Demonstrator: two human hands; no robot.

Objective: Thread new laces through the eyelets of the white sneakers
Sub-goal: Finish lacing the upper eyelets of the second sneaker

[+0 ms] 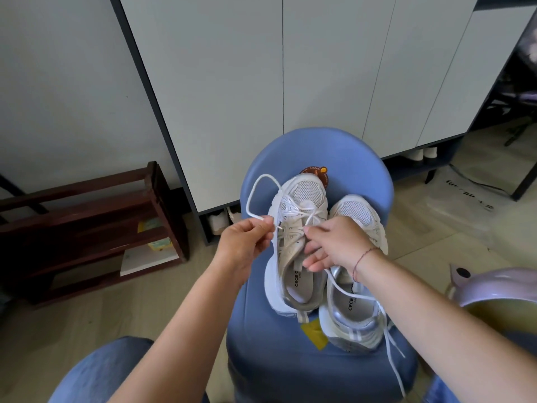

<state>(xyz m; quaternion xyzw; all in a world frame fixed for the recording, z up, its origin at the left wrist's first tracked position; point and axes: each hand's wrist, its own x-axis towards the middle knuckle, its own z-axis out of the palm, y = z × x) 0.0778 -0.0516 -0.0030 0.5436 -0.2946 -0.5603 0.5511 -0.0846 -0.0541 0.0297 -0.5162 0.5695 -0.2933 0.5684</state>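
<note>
Two white sneakers sit side by side on a blue stool (316, 359), toes pointing toward its far edge and heels toward the near edge. The left sneaker (296, 242) lies nearer the stool's left edge and reaches further toward the far edge, partly covering a brown round sticker (315, 171) there; the right sneaker (353, 289) sits nearer the right edge and closer to the near edge, its heel over a yellow patch (313, 334). A white lace (255, 190) crosses the lowest eyelets of the left sneaker near its toe. The left hand (247, 239) pinches one end of this lace between thumb and fingers just beside the shoe's left side, and the lace arches up in a loop over the stool's far-left edge before returning to the pinch. The right hand (334, 242) rests on the tongue area of the left sneaker, thumb and forefinger closed on the lace at the eyelets, the other fingers curled loosely; a thin red string (364, 257) circles its wrist. The lace's other run trails from under the right hand across the right sneaker's opening and hangs off the stool's near-right edge. A dark wooden rack (96, 228) stands on the floor to the left, white cabinet doors (290, 82) behind.
</note>
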